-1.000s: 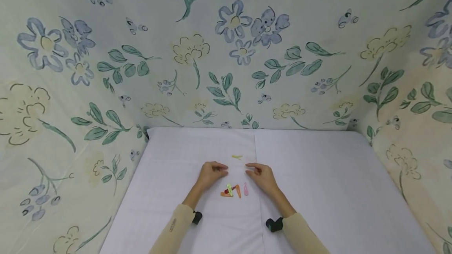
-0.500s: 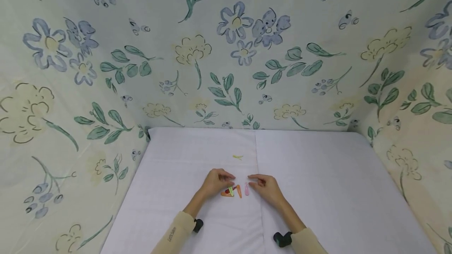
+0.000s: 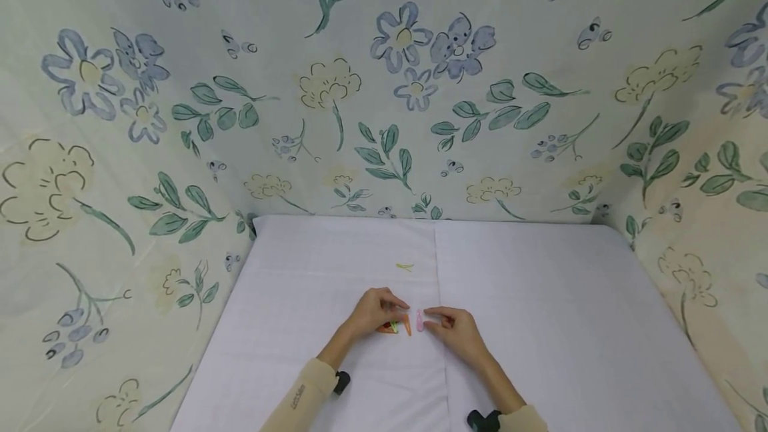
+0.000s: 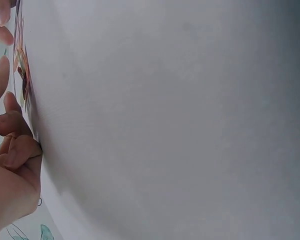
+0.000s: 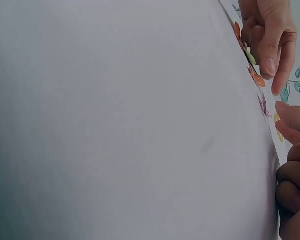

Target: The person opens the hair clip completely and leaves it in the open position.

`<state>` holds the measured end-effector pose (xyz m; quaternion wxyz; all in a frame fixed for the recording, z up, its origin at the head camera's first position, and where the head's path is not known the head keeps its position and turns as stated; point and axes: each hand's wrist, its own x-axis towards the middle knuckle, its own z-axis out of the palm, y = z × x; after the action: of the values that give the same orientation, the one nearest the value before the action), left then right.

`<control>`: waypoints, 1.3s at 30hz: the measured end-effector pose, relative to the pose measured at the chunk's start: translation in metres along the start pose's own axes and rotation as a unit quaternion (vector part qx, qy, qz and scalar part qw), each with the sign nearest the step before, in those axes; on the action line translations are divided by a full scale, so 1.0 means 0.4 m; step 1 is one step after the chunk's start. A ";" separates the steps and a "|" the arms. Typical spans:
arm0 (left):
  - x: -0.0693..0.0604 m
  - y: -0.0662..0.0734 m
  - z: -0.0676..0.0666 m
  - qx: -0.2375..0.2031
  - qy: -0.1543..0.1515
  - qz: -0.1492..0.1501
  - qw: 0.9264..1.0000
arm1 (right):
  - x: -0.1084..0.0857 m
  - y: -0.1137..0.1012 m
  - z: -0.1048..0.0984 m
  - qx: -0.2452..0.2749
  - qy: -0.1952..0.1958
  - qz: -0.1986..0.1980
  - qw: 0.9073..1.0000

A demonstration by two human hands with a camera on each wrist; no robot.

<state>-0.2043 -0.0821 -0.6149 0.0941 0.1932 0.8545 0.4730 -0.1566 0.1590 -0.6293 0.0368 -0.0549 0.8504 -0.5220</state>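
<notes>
Left hand [image 3: 373, 315] and right hand [image 3: 461, 335] flank the pink clip [image 3: 420, 321], empty, thumbs and forefingers slightly parted, presumably for clearance.

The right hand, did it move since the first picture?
Yes, in the head view the right hand moved toward the person, away from the yellow clip and nearer the pink clip.

I see the right hand's grip [image 5: 296, 165] at the lower right edge, some fingers curled, two extended. The left hand's grip [image 5: 271, 40] shows above, fingertips apart from it. Orange clips [image 5: 257, 77], a green clip [image 5: 250, 56] and a purplish clip [image 5: 263, 106] lie along the white worktop [image 5: 140, 120].
</notes>
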 end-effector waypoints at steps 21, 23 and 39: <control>0.064 0.031 0.017 0.073 -0.079 0.011 0.994 | 0.002 -0.001 0.007 -0.044 -0.018 -0.013 0.999; 0.063 0.033 0.016 0.073 -0.080 0.008 0.994 | 0.003 -0.001 0.010 -0.055 -0.022 -0.016 0.998; 0.063 0.011 0.029 0.093 -0.046 0.020 0.994 | 0.008 -0.010 0.014 -0.080 -0.006 -0.036 0.996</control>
<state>-0.2221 -0.0605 -0.6169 0.1056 0.2397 0.8853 0.3841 -0.1588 0.1519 -0.6283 0.0188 -0.0913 0.8867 -0.4528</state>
